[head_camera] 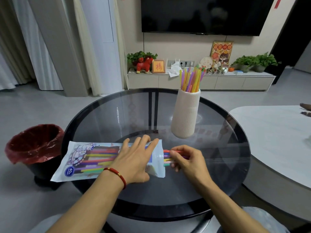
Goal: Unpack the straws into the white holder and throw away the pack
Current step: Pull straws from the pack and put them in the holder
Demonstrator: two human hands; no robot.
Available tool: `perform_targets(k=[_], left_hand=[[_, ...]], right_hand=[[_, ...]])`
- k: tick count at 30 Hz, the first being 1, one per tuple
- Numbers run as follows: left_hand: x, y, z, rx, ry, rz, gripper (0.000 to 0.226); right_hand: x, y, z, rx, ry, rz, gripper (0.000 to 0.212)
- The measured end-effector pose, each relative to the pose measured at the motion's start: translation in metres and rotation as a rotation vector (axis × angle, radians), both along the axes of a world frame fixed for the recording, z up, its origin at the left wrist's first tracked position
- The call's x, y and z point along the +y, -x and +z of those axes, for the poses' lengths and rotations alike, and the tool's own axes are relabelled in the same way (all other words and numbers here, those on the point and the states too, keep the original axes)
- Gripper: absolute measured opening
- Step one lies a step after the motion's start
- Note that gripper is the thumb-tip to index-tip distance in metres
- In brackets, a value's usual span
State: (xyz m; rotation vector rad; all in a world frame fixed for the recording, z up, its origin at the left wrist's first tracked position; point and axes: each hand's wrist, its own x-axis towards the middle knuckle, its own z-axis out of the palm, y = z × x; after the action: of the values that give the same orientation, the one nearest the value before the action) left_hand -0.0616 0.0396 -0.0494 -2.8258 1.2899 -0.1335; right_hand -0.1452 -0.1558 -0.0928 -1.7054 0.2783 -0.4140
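A pale blue straw pack (87, 158) lies flat on the round glass table (218, 165), its open end pointing right, with several coloured straws still inside. My left hand (136, 158) presses flat on the pack near its open end, fingers spread. My right hand (186, 160) pinches a bunch of straws (167, 157) that stick out of the pack's mouth. The white ribbed holder (186, 115) stands upright on the far part of the table, with several bright straws (191, 79) in it.
A black bin with a red liner (33, 145) stands on the floor to the left of the table, close to the pack's closed end. A white table (277, 140) lies to the right. A TV cabinet with plants and ornaments runs along the far wall.
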Motion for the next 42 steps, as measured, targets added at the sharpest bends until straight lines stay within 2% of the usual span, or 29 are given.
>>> perform_targets(k=[9, 12, 15, 20, 22, 25, 28, 30, 31, 33, 36, 39, 42], left_hand=[[0.012, -0.004, 0.006, 0.098, -0.093, 0.096, 0.129], [0.009, 0.001, 0.002, 0.164, -0.135, 0.081, 0.125], [-0.011, 0.010, -0.002, 0.189, -0.009, 0.023, 0.106], [-0.032, 0.013, 0.001, 0.110, 0.149, 0.015, 0.043], [-0.034, 0.012, 0.000, 0.099, 0.178, 0.025, 0.031], [-0.038, 0.014, -0.003, 0.096, 0.172, 0.031, 0.026], [-0.041, 0.014, -0.004, 0.094, 0.186, 0.038, 0.021], [-0.043, 0.014, -0.004, 0.092, 0.202, 0.046, 0.020], [-0.044, 0.014, -0.005, 0.088, 0.211, 0.047, 0.020], [-0.047, 0.015, -0.005, 0.087, 0.225, 0.041, 0.022], [-0.048, 0.016, -0.006, 0.110, 0.223, 0.038, 0.025], [-0.041, 0.012, -0.007, 0.148, 0.196, 0.082, 0.020], [-0.036, 0.008, -0.012, 0.162, 0.150, 0.096, 0.024]], right_hand=[[-0.036, 0.019, 0.020, -0.017, -0.038, 0.029, 0.006], [-0.042, 0.029, 0.030, -0.052, -0.010, 0.016, 0.015], [-0.047, 0.038, 0.046, -0.065, 0.024, 0.047, 0.024], [-0.063, 0.044, 0.078, -0.031, -0.004, 0.071, 0.021], [-0.068, 0.045, 0.085, -0.053, -0.089, 0.059, 0.020], [-0.061, 0.039, 0.081, -0.116, -0.301, 0.020, 0.013], [-0.044, 0.030, 0.069, -0.225, -0.594, -0.029, 0.018], [-0.028, 0.026, 0.062, -0.240, -0.677, -0.003, 0.026], [-0.019, 0.023, 0.058, -0.220, -0.651, -0.010, 0.033], [-0.003, 0.017, 0.048, -0.147, -0.466, -0.019, 0.049], [0.010, 0.008, 0.040, -0.127, -0.221, 0.017, 0.034], [-0.010, 0.004, 0.051, -0.094, -0.089, -0.126, 0.030], [-0.040, 0.008, 0.071, -0.066, 0.031, -0.148, 0.029]])
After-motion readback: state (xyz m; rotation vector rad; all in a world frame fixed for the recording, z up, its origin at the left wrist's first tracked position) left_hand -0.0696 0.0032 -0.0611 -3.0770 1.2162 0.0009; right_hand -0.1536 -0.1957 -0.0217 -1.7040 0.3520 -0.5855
